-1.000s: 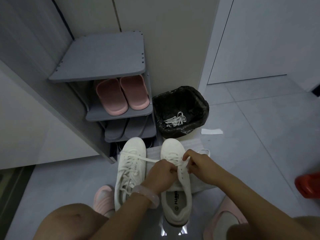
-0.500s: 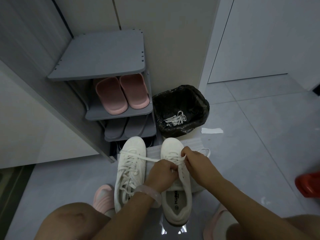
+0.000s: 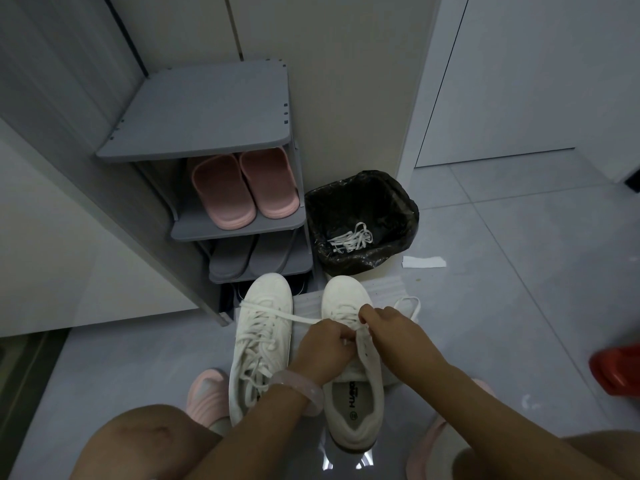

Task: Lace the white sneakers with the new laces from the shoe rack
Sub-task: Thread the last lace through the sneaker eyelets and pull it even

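While the left hand (image 3: 323,348) curled its fingers round the lace (image 3: 298,319) over the tongue of the right-side sneaker (image 3: 353,368), the right hand (image 3: 391,327) pinched the same lace just beside it, near the upper eyelets; one strand ran taut to the left across the already laced sneaker (image 3: 261,344), and a loose loop lay on the floor (image 3: 519,306) to the right. Both sneakers stood side by side, toes toward the grey shoe rack (image 3: 207,116) holding pink slippers (image 3: 242,188); beside it, a black-lined bin (image 3: 360,220) held tangled white laces (image 3: 349,240).
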`<action>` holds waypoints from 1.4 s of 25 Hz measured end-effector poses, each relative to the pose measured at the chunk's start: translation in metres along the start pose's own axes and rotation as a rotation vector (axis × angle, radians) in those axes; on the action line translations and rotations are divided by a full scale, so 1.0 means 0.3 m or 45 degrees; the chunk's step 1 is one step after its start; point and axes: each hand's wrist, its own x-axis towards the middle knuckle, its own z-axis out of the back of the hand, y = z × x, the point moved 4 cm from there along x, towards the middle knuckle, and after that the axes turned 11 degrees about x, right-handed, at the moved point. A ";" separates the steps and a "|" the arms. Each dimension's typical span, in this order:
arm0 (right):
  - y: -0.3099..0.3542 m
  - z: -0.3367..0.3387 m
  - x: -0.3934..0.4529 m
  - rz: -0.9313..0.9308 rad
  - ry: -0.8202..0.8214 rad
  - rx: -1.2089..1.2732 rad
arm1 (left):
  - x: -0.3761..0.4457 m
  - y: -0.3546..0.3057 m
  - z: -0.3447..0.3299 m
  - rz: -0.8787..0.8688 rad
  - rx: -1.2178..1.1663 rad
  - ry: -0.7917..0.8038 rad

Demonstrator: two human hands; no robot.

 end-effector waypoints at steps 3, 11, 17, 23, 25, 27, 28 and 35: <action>0.006 -0.015 0.007 -0.016 -0.033 0.101 | 0.004 0.004 -0.003 0.001 0.017 -0.005; -0.063 -0.025 -0.006 -0.237 -0.202 0.583 | -0.003 -0.003 -0.017 -0.012 -0.062 -0.004; -0.039 -0.047 0.014 -0.068 -0.142 0.645 | 0.009 -0.010 -0.036 0.042 0.096 -0.096; -0.072 -0.052 0.016 -0.309 0.116 0.316 | 0.011 -0.020 0.076 0.171 -0.455 -0.144; -0.068 -0.056 0.019 -0.336 0.158 0.352 | -0.007 -0.033 0.207 0.228 -1.378 -0.241; -0.067 -0.062 0.025 -0.344 0.158 0.413 | -0.031 -0.017 0.358 0.144 -2.013 -0.317; -0.066 -0.064 0.024 -0.359 0.162 0.453 | -0.042 -0.007 0.412 0.144 -2.093 -0.335; -0.079 -0.054 0.027 -0.422 0.146 0.721 | -0.017 0.019 0.157 0.229 0.124 0.079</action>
